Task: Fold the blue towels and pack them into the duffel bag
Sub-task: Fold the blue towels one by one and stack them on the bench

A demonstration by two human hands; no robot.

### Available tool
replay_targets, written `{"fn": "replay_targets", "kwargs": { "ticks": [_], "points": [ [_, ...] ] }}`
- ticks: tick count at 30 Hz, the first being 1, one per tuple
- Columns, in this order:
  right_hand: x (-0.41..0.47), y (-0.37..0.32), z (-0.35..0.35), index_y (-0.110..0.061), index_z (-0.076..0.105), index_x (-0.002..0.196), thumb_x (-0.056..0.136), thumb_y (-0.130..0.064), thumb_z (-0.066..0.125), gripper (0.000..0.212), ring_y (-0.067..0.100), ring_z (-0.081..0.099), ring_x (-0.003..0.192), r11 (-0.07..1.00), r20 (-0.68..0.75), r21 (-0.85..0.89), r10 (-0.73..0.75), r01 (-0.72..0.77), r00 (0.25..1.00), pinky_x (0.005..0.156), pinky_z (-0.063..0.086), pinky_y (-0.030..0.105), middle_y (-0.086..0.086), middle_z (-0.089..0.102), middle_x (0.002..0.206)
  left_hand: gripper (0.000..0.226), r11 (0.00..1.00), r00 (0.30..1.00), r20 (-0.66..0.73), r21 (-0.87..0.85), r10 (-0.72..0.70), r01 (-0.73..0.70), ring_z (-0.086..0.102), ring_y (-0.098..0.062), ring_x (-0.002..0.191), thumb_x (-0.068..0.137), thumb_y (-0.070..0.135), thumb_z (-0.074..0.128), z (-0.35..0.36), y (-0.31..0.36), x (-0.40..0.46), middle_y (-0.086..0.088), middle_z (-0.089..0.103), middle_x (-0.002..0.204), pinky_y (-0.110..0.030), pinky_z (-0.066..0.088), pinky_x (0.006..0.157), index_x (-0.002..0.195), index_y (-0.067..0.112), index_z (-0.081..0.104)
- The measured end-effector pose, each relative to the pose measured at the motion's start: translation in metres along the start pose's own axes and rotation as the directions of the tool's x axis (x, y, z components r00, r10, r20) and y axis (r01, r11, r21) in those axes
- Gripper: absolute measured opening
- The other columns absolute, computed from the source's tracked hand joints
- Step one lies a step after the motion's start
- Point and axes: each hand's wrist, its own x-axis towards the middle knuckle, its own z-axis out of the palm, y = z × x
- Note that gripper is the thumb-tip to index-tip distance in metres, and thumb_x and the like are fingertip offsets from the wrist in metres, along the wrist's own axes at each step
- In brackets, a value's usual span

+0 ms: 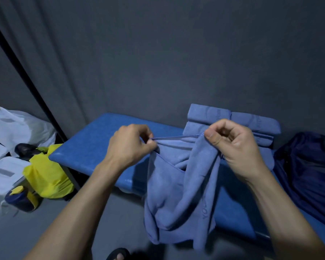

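Note:
A blue towel (178, 194) hangs bunched in the air over the front edge of a blue padded bench (94, 139). My left hand (129, 145) pinches its top hem at the left. My right hand (233, 141) grips the hem at the right, with a short stretch of edge taut between both hands. Behind my hands, a stack of folded blue towels (251, 121) rests on the bench against the wall. A dark navy duffel bag (308, 166) lies on the bench at the right.
On the floor at left are a yellow plastic bag (47, 175), a white plastic bag (11, 124), white storage boxes (6, 173), a dark shoe (25, 150) and a navy bottle with a yellow cap (21, 198). Grey curtain (158, 53) behind the bench. A sandalled foot (118, 255) shows below.

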Motion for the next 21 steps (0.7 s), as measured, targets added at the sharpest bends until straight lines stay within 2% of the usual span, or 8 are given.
{"fn": "replay_targets", "kwargs": {
  "ticks": [3, 5, 7, 10, 14, 17, 19, 21],
  "points": [
    [0.001, 0.001, -0.011, -0.011, 0.065, 0.082, 0.083, -0.023, 0.069, 0.013, 0.000, 0.059, 0.071, 1.000, -0.052, -0.007, -0.027, 0.027, 0.998, 0.070, 0.047, 0.012, -0.014, 0.066, 0.072, 0.013, 1.000, 0.987, 0.158, 0.016, -0.006, 0.004, 0.068, -0.013, 0.074, 0.066, 0.044, 0.063, -0.011, -0.014, 0.002, 0.019, 0.069, 0.069, -0.033, 0.055, 0.069, 0.073, 0.033, 0.066],
    [0.001, 0.003, -0.014, -0.009, 0.064, 0.083, 0.084, -0.023, 0.068, 0.014, -0.001, 0.059, 0.070, 1.000, -0.085, -0.008, -0.029, 0.029, 0.996, 0.070, 0.047, 0.012, -0.015, 0.066, 0.071, 0.001, 0.983, 0.958, 0.286, -0.172, -0.004, 0.056, 0.071, -0.013, 0.067, 0.076, 0.025, 0.070, -0.015, -0.018, -0.001, 0.012, 0.072, 0.068, -0.032, 0.060, 0.066, 0.076, 0.026, 0.069],
    [0.002, 0.005, -0.017, -0.009, 0.064, 0.083, 0.085, -0.024, 0.068, 0.015, 0.001, 0.060, 0.071, 1.000, -0.123, 0.007, -0.025, 0.026, 0.992, 0.070, 0.049, 0.014, -0.013, 0.067, 0.073, 0.012, 0.971, 0.937, 0.349, -0.216, -0.018, 0.100, 0.070, -0.013, 0.064, 0.078, 0.008, 0.070, -0.018, -0.025, -0.002, 0.005, 0.073, 0.070, -0.031, 0.060, 0.062, 0.077, 0.020, 0.070],
    [0.003, 0.006, -0.020, -0.014, 0.065, 0.082, 0.086, -0.030, 0.070, 0.017, 0.007, 0.060, 0.073, 0.996, -0.195, 0.082, -0.008, 0.024, 0.981, 0.071, 0.051, 0.018, -0.006, 0.068, 0.077, 0.013, 1.000, 0.965, 0.261, -0.001, -0.018, 0.019, 0.064, -0.007, 0.062, 0.073, 0.015, 0.074, -0.019, -0.036, 0.000, 0.013, 0.073, 0.075, -0.030, 0.050, 0.062, 0.075, 0.025, 0.065],
    [0.005, 0.003, -0.019, -0.011, 0.062, 0.083, 0.087, -0.029, 0.068, 0.019, 0.009, 0.059, 0.071, 0.978, -0.219, 0.205, 0.015, 0.031, 0.976, 0.070, 0.051, 0.019, -0.004, 0.067, 0.074, 0.019, 0.980, 0.959, 0.284, -0.194, 0.017, 0.040, 0.072, -0.019, 0.064, 0.080, 0.002, 0.069, -0.015, -0.042, -0.002, 0.014, 0.070, 0.074, -0.037, 0.062, 0.064, 0.078, 0.019, 0.062],
    [0.007, 0.009, -0.025, -0.009, 0.060, 0.085, 0.093, -0.021, 0.064, 0.015, 0.008, 0.061, 0.070, 0.972, -0.303, 0.233, 0.056, 0.017, 0.951, 0.072, 0.052, 0.021, -0.005, 0.068, 0.072, 0.026, 0.905, 0.942, 0.319, -0.425, 0.108, 0.040, 0.068, -0.019, 0.072, 0.089, -0.011, 0.061, -0.018, -0.052, -0.001, 0.000, 0.071, 0.081, -0.043, 0.064, 0.070, 0.081, 0.013, 0.060],
    [0.008, 0.019, -0.032, -0.010, 0.061, 0.086, 0.098, -0.017, 0.062, 0.014, 0.008, 0.060, 0.071, 0.972, -0.357, 0.236, 0.104, -0.018, 0.928, 0.072, 0.052, 0.022, -0.004, 0.068, 0.072, 0.032, 0.883, 0.919, 0.352, -0.469, 0.177, 0.009, 0.066, -0.017, 0.073, 0.094, -0.011, 0.059, -0.022, -0.053, -0.002, -0.008, 0.073, 0.089, -0.035, 0.060, 0.073, 0.084, 0.016, 0.072],
    [0.008, 0.027, -0.034, -0.011, 0.061, 0.084, 0.099, -0.014, 0.061, 0.016, 0.005, 0.059, 0.069, 0.972, -0.380, 0.231, 0.134, -0.047, 0.915, 0.071, 0.051, 0.019, -0.009, 0.067, 0.069, 0.042, 0.903, 0.901, 0.370, -0.426, 0.227, -0.053, 0.066, -0.014, 0.072, 0.097, -0.007, 0.059, -0.025, -0.054, -0.004, -0.006, 0.073, 0.096, -0.026, 0.056, 0.069, 0.090, 0.028, 0.079]
  ]
}}
